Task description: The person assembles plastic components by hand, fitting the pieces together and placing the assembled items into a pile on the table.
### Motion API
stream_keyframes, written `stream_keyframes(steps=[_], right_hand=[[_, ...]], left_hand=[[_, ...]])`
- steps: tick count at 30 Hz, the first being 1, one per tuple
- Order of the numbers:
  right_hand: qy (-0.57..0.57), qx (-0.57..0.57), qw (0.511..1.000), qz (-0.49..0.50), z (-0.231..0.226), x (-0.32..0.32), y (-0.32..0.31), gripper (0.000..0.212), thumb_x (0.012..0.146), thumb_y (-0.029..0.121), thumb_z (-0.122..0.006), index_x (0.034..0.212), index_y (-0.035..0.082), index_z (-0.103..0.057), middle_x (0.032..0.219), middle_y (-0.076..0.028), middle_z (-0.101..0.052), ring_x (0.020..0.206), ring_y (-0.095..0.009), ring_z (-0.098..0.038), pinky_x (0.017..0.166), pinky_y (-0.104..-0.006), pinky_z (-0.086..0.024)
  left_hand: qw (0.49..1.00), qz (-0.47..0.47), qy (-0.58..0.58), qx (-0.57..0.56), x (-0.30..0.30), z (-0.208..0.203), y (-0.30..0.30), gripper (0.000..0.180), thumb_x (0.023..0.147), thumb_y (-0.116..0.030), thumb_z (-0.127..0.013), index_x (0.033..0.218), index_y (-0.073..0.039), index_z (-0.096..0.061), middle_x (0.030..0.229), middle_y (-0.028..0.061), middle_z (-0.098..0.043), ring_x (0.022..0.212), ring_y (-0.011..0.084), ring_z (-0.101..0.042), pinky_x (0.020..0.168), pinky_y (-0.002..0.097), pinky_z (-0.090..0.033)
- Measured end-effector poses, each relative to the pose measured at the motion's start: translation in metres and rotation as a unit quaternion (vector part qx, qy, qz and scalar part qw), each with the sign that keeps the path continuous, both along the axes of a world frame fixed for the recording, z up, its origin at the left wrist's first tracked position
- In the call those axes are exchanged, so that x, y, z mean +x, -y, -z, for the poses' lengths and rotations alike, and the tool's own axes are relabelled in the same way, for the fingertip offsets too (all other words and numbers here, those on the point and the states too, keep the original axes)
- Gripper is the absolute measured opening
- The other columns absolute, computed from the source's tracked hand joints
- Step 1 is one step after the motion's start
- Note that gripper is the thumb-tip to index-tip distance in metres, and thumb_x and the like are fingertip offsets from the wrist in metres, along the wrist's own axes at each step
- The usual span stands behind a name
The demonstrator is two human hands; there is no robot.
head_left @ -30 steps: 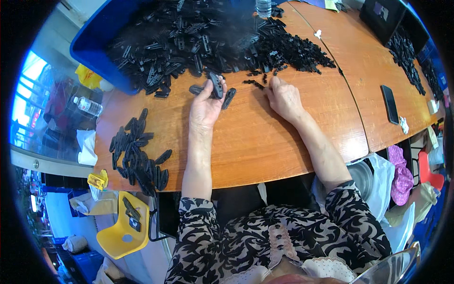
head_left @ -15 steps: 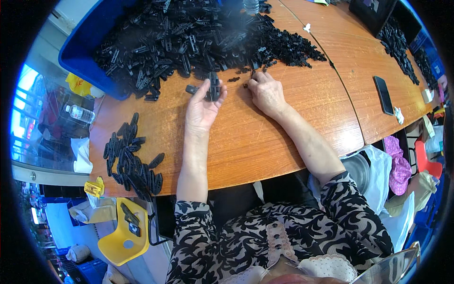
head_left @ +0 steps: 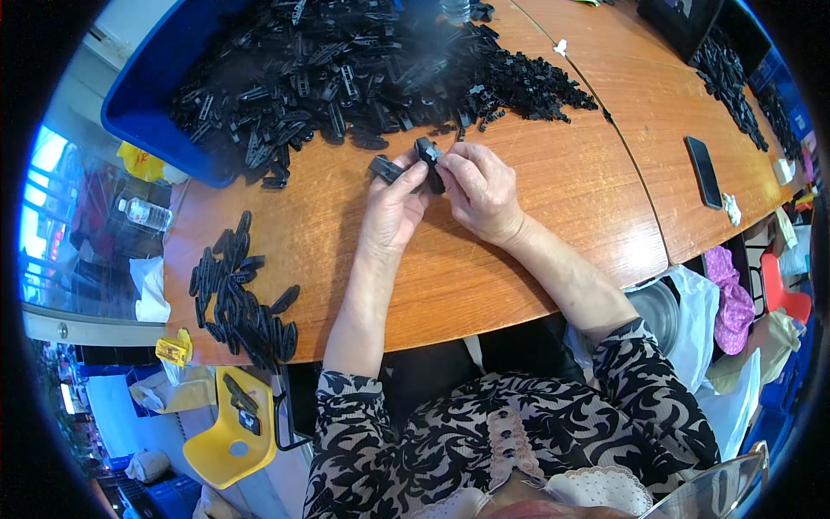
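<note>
My left hand (head_left: 396, 206) is closed around a black plastic part (head_left: 427, 156), held upright between thumb and fingers. Another dark block-shaped piece (head_left: 385, 168) juts out on the left side of the same hand. Fingers of my right hand (head_left: 481, 189) are pinched against the right side of the held part; whatever small thing they grip is hidden. Just beyond both hands spreads a large heap of long black plastic parts (head_left: 303, 95), with a heap of small black pieces (head_left: 536, 86) at its right end. A smaller pile of black parts (head_left: 229, 285) lies at the table's left edge.
A blue bin (head_left: 143, 108) lies tipped at the back left. On the right part of the wooden table (head_left: 588, 190) are a phone (head_left: 702, 173) and crumpled white tissue (head_left: 732, 210). A yellow chair (head_left: 216, 445) stands at lower left, and a plastic bottle (head_left: 145, 214) is by the window.
My right hand has left the edge of the small-piece heap and come left to the part in my left hand. My left hand has shifted slightly right and nearer, tilting the part.
</note>
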State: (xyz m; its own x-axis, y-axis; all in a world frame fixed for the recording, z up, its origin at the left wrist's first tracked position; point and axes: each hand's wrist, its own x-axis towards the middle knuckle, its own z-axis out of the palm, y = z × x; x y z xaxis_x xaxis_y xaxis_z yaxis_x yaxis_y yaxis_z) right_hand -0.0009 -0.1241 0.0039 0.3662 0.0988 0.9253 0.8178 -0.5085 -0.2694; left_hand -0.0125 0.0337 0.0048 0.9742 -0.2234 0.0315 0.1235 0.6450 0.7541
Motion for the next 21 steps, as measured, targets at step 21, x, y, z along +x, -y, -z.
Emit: stream_keyframes(steps=[21], right_hand=[[-0.027,-0.055,0.998,-0.026,0.011,-0.002,-0.009,0.021,0.071,0.000,-0.069,0.091,0.000,-0.061,0.093,-0.015,-0.063,0.076,-0.031,-0.063,0.063,-0.0396,-0.055]], left_hand=[[0.997,-0.059,-0.046,0.006,0.001,-0.002,0.000,0.033,0.093,-0.005,-0.064,0.124,0.004,-0.059,0.119,0.0134,-0.065,0.113,0.0195,-0.060,0.104,0.0353,-0.046]])
